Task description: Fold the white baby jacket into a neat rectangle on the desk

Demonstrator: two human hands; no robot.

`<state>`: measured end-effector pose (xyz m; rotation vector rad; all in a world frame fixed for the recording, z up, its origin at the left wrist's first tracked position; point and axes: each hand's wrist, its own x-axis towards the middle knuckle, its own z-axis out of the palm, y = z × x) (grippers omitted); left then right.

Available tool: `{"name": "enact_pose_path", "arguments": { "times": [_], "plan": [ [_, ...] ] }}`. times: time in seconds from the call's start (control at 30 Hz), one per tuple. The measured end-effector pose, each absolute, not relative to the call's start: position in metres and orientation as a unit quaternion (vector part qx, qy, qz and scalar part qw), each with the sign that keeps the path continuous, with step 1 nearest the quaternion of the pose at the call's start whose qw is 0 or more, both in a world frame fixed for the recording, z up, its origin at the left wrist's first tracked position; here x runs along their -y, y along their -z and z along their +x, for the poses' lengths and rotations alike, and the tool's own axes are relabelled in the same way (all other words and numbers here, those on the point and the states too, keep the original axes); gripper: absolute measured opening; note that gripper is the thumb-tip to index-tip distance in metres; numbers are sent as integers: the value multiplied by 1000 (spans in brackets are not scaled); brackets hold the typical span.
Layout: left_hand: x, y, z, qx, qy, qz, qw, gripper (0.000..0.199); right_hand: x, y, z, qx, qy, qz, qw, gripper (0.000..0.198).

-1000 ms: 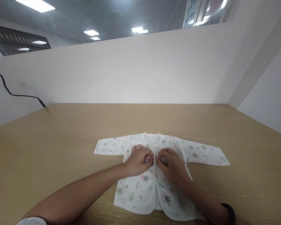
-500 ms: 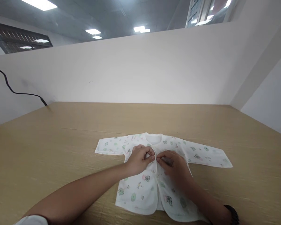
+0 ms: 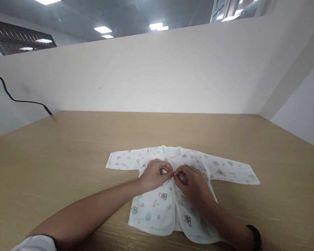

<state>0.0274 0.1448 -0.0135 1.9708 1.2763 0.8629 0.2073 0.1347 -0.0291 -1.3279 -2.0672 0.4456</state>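
A white baby shirt [image 3: 154, 212] with a small green and pink animal print lies face up, its sleeves spread to both sides. Its front edges meet at the upper chest and part toward the rounded hem. My left hand [image 3: 157, 174] pinches the front edge a little below the neckline. Right beside it, fingertips almost touching, my right hand [image 3: 192, 181] pinches the opposing edge. Whatever fastener lies between the fingertips is mostly hidden. Below the hands a small round button [image 3: 174, 194] shows on the front edge.
The shirt rests on a wood-coloured table [image 3: 68, 160]. A low white partition [image 3: 157, 76] stands along the back and continues at the sides. A black cable [image 3: 23, 101] runs down the left partition to the table's back left corner.
Both hands stay at the same spot on the shirt front, their fingertips drawn closer together. The view has tipped slightly downward.
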Motion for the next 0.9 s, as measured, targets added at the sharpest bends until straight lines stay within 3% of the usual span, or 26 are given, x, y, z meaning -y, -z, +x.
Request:
{"name": "enact_pose_path", "arguments": {
  "times": [0.2,0.47,0.63,0.73,0.9],
  "plan": [
    [-143,16,27,-495,-313,760,281,7,-139,26,208,738,-258,-539,314,13],
    [-143,23,24,-469,-322,791,228,16,-146,35,207,752,-193,-565,279,14],
    [-135,21,22,-439,-274,840,161,12,-136,31,210,782,-147,-526,300,17],
    [-117,18,16,-430,-263,854,128,20,-112,29,211,810,-78,-487,319,15],
    [-79,10,12,-418,-220,874,113,16,-66,25,204,838,-3,-495,229,15]
  ]
}}
